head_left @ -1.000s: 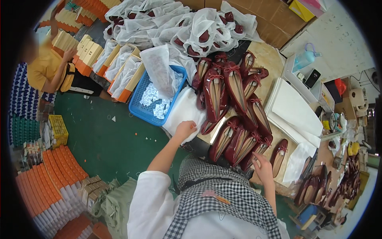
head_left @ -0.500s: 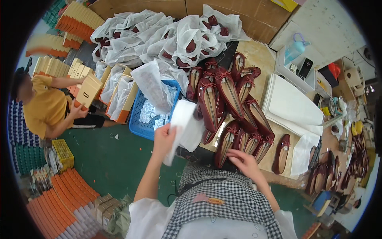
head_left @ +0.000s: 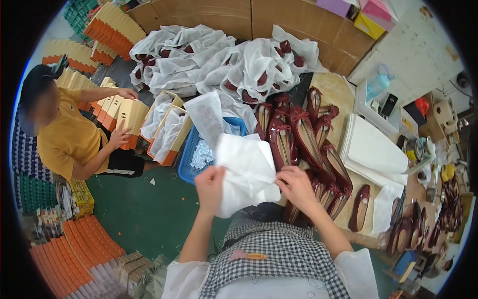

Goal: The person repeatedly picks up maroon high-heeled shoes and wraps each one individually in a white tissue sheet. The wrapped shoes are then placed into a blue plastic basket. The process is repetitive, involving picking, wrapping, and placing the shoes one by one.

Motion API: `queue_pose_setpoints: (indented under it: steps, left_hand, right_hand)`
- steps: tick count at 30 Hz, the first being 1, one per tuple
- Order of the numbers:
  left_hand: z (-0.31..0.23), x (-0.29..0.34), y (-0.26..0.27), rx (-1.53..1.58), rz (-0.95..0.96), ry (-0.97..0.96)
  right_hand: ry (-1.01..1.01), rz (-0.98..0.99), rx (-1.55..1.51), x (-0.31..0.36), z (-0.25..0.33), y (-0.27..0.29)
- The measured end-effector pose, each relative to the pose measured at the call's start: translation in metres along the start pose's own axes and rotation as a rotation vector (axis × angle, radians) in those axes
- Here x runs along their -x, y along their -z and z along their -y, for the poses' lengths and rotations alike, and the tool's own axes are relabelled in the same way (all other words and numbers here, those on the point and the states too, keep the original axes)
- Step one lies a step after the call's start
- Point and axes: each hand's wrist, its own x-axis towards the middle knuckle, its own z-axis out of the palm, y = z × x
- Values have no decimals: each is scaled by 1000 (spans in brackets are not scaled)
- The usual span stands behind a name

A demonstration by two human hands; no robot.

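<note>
My left hand (head_left: 210,188) is closed on the left edge of a soft white sheet (head_left: 246,172), thin paper or cloth, seemingly in layers. At its right edge my right hand (head_left: 297,188) pinches the same sheet between thumb and fingers. Just right of the sheet lies a heap of dark red flat shoes (head_left: 280,139) with bows, some partly hidden by the sheet and my hand. Behind the sheet is a blue plastic basket (head_left: 188,167) of small clear packets (head_left: 201,154), with a translucent white bag (head_left: 205,113) at its rim.
Shoes in white bags (head_left: 199,62) pile up at the back. Open orange-and-cream boxes (head_left: 172,137) stand left of the basket. A co-worker in a yellow shirt (head_left: 74,134) handles a box (head_left: 132,119). White sheets (head_left: 373,144) and a single shoe (head_left: 359,209) lie rightward.
My right hand has left the shoes and taken the white sheet's right edge. The sheet is now spread wider between both hands. The co-worker's box and one hand have shifted.
</note>
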Motion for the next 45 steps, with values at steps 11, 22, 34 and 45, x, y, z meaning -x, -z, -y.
queue_pose_setpoints:
  steps: [11,22,34,45]
  left_hand:
    - [-12,-43,-38,-543,188,-341]
    - [-55,17,-8,-268,270,-314]
    - [-2,-42,-9,340,-57,225]
    - [1,-68,-33,-458,176,-339]
  right_hand:
    - [-316,327,-262,-2,-17,125]
    - [-451,506,-951,-100,24,-12]
    - [-298,25,-588,-69,35,-26]
    - [-402,138,-524,17,-13,55]
